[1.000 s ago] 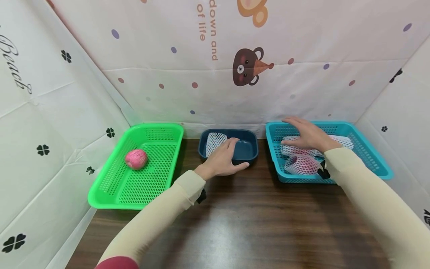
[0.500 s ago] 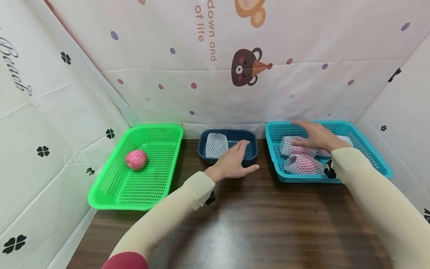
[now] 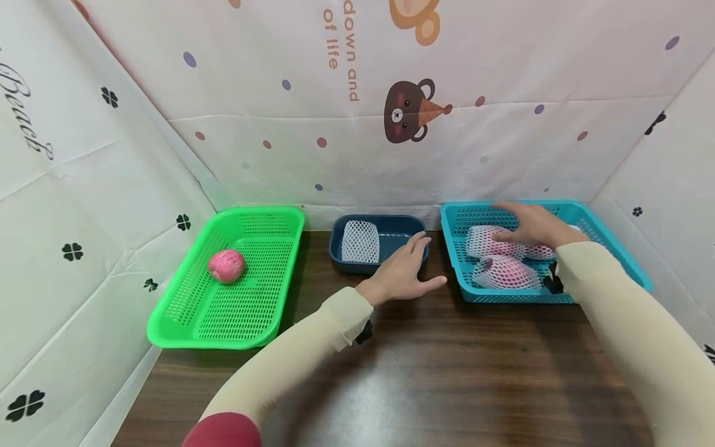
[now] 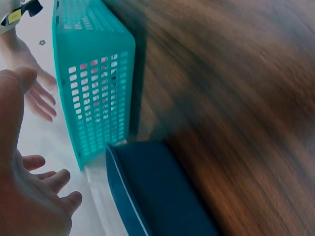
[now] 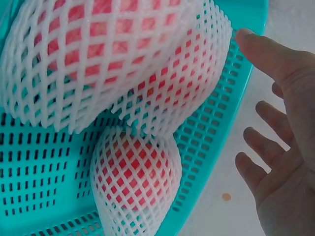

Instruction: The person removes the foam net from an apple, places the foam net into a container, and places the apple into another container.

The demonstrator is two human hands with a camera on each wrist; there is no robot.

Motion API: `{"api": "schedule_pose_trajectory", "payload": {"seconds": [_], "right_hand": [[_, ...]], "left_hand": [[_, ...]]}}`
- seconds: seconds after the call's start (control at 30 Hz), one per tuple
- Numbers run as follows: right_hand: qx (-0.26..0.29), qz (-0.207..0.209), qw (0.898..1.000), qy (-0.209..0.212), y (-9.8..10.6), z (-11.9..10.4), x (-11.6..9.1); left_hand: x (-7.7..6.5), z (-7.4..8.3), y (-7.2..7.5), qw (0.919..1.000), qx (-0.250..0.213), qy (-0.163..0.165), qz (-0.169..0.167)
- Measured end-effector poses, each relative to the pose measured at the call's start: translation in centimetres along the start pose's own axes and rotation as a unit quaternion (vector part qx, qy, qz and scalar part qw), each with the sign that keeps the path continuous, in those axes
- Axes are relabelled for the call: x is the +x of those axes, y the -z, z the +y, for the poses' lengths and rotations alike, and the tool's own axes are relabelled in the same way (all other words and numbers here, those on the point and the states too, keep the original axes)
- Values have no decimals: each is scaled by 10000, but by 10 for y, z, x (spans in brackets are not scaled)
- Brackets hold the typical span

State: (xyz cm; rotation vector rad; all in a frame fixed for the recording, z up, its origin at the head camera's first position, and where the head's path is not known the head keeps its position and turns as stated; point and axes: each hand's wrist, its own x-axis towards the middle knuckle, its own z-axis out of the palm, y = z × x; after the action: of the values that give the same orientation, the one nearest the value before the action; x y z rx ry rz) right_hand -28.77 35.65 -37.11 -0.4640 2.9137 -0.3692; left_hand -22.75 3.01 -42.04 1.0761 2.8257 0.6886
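Note:
My left hand (image 3: 399, 273), fingers spread and holding nothing, hovers at the front right of a dark blue container (image 3: 357, 268). A white foam net sleeve (image 3: 360, 241) lies in that container's left half. Over the blue-green basket (image 3: 469, 297) is my right hand (image 3: 533, 225), its fingers loosely bent and nothing in them. Below it lie three pink-red round fruits in white foam nets, one wrapped fruit (image 3: 505, 272) at the front and another wrapped fruit (image 3: 486, 241) behind. In the right wrist view, the thumb is close to the rearmost net (image 5: 197, 73).
A green basket (image 3: 290, 261) stands on the left, with one unwrapped pink-red fruit (image 3: 226, 266) inside. The brown wooden table (image 3: 424, 372) meets printed white cloth walls (image 3: 251, 161) at the back and sides.
My left hand has moved right, uncovering the foam net in the dark blue container. My right hand has shifted right over the blue-green basket, showing more of the wrapped fruits.

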Motion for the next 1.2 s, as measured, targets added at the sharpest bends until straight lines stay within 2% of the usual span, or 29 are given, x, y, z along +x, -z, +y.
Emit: {"api": "schedule_pose_trajectory", "payload": {"seconds": [0.13, 0.5, 0.7, 0.93, 1.2], "right_hand": [[-53, -104, 9999, -66, 3, 4, 1], [8, -412, 9991, -132, 7, 9, 4], [38, -449, 9989, -95, 5, 10, 7], [128, -596, 9980, -142, 0, 11, 9], [123, -702, 9974, -144, -4, 9, 13]], "left_hand": [[3, 6, -6, 9999, -50, -32, 91], [11, 22, -20, 9997, -211, -46, 74], [13, 28, -28, 9993, -375, -21, -77], [16, 29, -37, 9993, -332, 0, -192], [16, 25, -41, 9989, -379, -10, -278]]}}
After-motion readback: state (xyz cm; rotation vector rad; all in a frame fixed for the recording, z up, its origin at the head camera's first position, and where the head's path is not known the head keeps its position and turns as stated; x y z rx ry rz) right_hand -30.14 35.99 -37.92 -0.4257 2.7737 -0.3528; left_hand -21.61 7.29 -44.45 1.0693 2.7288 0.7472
